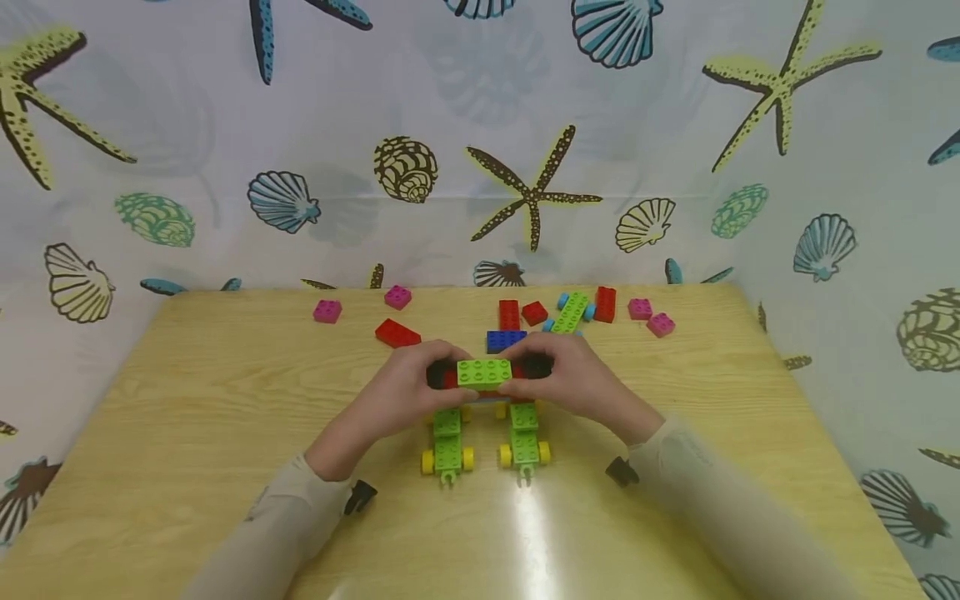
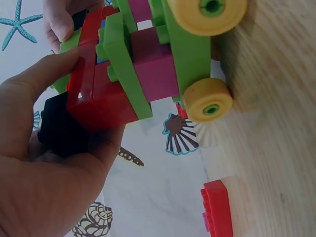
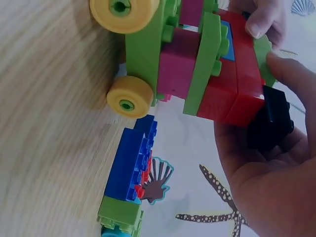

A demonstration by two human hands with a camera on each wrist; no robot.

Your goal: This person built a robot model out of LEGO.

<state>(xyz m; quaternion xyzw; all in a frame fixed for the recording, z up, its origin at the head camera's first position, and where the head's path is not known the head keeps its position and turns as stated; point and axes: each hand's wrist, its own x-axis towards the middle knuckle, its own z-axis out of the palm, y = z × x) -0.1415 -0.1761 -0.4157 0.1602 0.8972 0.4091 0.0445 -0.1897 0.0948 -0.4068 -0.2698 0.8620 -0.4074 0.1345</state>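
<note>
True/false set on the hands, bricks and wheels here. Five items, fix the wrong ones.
1. The left hand and right hand both hold the multicoloured plastic-brick build. True.
2. The build's wheels are red. False: they are round yellow plastic wheels.
3. The rectangular lime-green plastic brick on top shows eight studs. True.
4. Head view: every loose pink brick lies right of the build. False: two square pink plastic bricks lie left, two right.
</note>
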